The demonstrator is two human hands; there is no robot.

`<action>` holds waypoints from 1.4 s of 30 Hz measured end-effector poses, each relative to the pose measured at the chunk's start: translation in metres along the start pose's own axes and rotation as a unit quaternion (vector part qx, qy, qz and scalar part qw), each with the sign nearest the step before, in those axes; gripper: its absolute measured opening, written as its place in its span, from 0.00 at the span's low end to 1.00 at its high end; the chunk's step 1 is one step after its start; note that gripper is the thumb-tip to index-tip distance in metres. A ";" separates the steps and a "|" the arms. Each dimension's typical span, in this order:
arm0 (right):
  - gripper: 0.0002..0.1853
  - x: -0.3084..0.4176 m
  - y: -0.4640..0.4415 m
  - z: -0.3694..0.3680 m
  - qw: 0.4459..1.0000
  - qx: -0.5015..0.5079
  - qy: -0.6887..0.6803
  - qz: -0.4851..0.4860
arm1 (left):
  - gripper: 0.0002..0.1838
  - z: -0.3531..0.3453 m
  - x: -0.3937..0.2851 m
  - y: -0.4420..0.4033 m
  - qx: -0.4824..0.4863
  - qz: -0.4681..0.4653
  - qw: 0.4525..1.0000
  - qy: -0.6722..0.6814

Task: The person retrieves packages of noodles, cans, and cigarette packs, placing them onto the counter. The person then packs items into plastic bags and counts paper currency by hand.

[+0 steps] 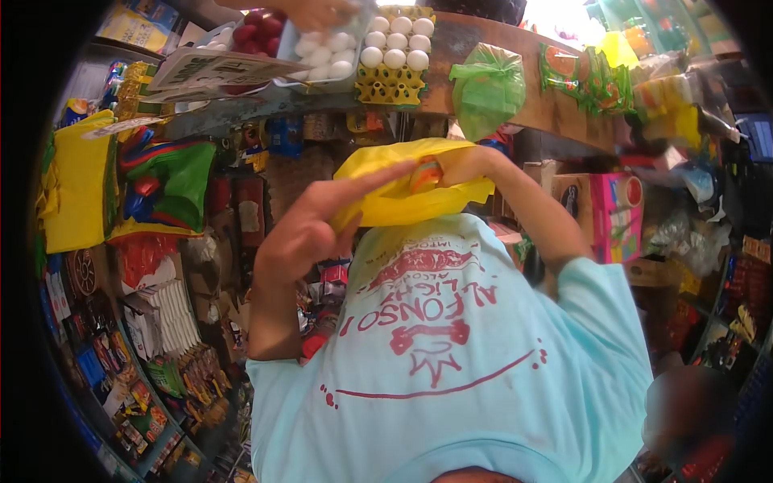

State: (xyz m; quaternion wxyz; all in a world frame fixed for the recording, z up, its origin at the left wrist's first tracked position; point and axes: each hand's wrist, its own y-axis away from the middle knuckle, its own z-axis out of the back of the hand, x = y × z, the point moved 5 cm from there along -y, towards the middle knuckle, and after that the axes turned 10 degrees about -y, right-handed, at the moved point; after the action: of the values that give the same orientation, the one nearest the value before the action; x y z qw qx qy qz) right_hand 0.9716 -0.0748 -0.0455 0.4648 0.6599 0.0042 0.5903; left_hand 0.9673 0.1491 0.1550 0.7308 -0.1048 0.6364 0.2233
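A yellow plastic bag (386, 211) is spread open in front of my chest. At its left edge my left hand (310, 225) has the index finger stretched across the opening, with the other fingers and thumb closed on the bag. From the right, my right hand (467, 165) reaches into the mouth of the bag. A small orange packet (426, 175) shows at its fingertips; the bag hides part of that hand.
On the counter (439, 60) ahead are white eggs in a yellow tray (390, 84), a tub of eggs (326, 64), a tied green bag (489, 84) and green packets (592, 80). Another person's hand (318, 12) is over the tub. Yellow bags (80, 185) hang left; a pink box (618, 216) stands right.
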 end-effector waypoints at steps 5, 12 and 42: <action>0.29 -0.005 0.045 0.007 0.951 -0.023 -0.283 -0.121 | 0.74 -0.025 0.006 -0.010 0.067 0.011 0.997 0.024; 0.34 -0.041 0.018 -0.002 0.966 0.050 -0.198 -0.158 | 0.81 -0.028 -0.007 -0.017 0.005 0.020 0.992 0.123; 0.33 -0.096 0.033 -0.040 0.934 -0.357 -0.011 0.004 | 0.80 -0.041 -0.026 -0.054 0.036 0.015 0.993 0.115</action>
State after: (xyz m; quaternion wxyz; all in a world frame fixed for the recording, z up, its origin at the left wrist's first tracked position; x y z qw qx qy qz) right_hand 0.8929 -0.1223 -0.1048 0.6677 0.4567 -0.2145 0.5474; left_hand 0.9536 0.0787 0.1664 0.6524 -0.0940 0.7255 0.1980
